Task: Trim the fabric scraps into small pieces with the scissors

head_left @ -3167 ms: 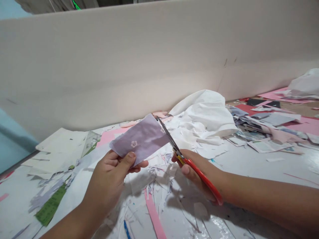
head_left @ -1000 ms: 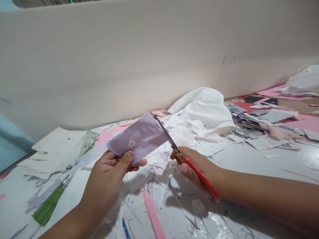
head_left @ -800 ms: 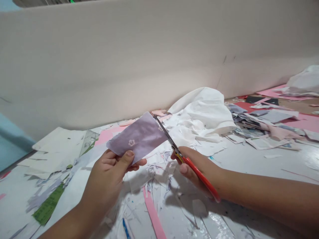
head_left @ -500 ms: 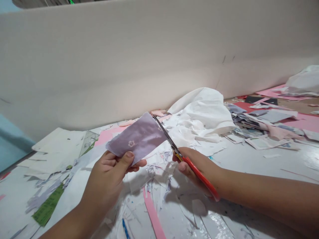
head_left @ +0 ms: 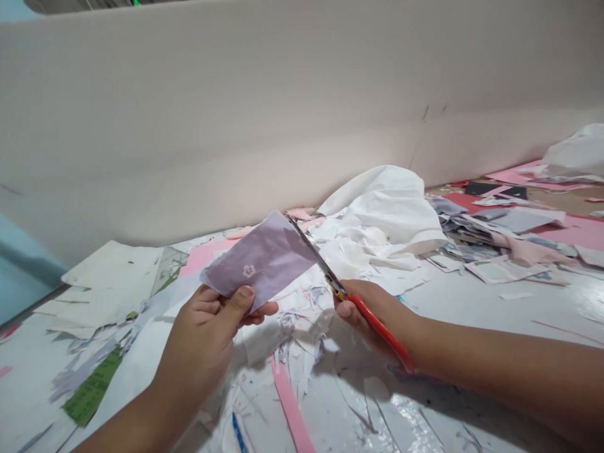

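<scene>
One sheet — scissors along R edge, prob. touching

White table bears paper scraps (plus one pink strip).

The left hand has a pinching grip, thumb on top, on a purple sheet printed with a small pale flower, holding it tilted above the white bench. The right hand grips red-handled scissors, their blades lying along the sheet's short side. At the bench's far edge, a crumpled white sheet sits against a beige panel. Cream sheets lie toward the far left corner, a green piece nearer the left edge.
</scene>
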Available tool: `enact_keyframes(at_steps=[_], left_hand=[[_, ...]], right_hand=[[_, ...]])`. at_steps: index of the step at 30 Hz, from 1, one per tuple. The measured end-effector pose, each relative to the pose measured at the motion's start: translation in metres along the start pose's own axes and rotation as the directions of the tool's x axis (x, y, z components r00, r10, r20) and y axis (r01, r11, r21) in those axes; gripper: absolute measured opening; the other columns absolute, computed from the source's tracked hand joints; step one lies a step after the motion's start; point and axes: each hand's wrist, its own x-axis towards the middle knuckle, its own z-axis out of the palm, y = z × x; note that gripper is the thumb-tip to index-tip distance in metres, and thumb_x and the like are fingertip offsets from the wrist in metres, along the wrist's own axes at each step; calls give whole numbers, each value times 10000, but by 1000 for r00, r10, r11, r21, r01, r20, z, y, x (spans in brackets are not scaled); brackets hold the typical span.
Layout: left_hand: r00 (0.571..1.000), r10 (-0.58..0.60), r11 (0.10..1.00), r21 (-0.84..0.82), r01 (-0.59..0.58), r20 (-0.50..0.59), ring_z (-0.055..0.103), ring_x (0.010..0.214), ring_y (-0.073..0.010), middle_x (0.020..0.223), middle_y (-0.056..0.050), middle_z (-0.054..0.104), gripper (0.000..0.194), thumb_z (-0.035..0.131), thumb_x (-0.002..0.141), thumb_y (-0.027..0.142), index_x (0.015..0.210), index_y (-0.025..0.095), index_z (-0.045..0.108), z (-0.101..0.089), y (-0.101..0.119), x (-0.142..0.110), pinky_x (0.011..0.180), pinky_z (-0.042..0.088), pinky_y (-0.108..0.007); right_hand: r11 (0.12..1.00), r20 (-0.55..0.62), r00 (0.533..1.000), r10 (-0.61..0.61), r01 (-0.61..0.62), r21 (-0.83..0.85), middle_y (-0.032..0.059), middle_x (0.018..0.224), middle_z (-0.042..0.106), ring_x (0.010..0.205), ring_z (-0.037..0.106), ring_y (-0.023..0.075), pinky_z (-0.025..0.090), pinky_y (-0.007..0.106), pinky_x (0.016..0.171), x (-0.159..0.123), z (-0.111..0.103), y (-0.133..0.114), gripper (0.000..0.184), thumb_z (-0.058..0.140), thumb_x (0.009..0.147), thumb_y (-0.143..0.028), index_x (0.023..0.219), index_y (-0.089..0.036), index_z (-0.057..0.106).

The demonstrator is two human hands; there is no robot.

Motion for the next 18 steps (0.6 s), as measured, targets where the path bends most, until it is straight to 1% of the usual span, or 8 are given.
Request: enact_keyframes(at_steps=[5,9,11,13,15,16,18], left_hand=[[1000,-6,1000,-17,6,-3,683,664,-147,611,72,637,258,714,628,380,702,199,545,2,1,0,601,537,-189],[1000,-21,1000,-8,21,-7,681,667,-154,579,62,635,252,710,633,380,753,205,574,3,1,-1,593,530,-198],[1000,-29,1000,-2,29,2,678,670,-148,587,56,642,251,706,639,374,780,207,583,2,1,-1,591,523,-195],[999,-44,999,0,44,25,672,667,-135,619,53,653,251,699,648,370,803,211,582,1,1,0,590,514,-190],[996,-68,998,0,68,56,665,670,-129,648,50,657,257,687,662,371,832,213,577,2,1,1,593,507,-194],[994,-80,997,0,80,77,660,668,-128,654,46,657,256,677,673,371,843,211,573,2,1,1,596,504,-199],[981,-112,994,23,109,158,639,616,-120,608,41,636,238,650,701,358,859,198,570,3,0,2,579,489,-203]], right_hand=[[1000,16,1000,13,-14,15,-16,564,367,514,304,113,230,252,471,0,0,0,464,234,801,-611,612,-194,309],[996,24,1000,5,-7,87,-25,564,358,516,305,106,230,245,471,-1,2,2,503,255,791,-653,605,-190,321],[991,4,999,33,-33,132,-29,557,347,510,294,100,230,240,461,-1,3,4,527,267,780,-677,593,-188,325],[977,-16,996,88,-83,197,-33,526,334,485,282,93,231,236,444,0,5,6,557,245,775,-699,571,-188,328],[936,-13,988,156,-143,321,-41,480,331,441,286,86,237,228,418,2,9,9,574,231,774,-709,568,-188,358],[896,2,982,187,-172,409,-48,461,335,418,296,83,244,222,404,3,11,11,572,245,772,-709,586,-188,389],[770,41,971,234,-211,602,-53,460,373,400,347,84,284,212,395,5,15,14,547,306,763,-703,645,-187,445]])
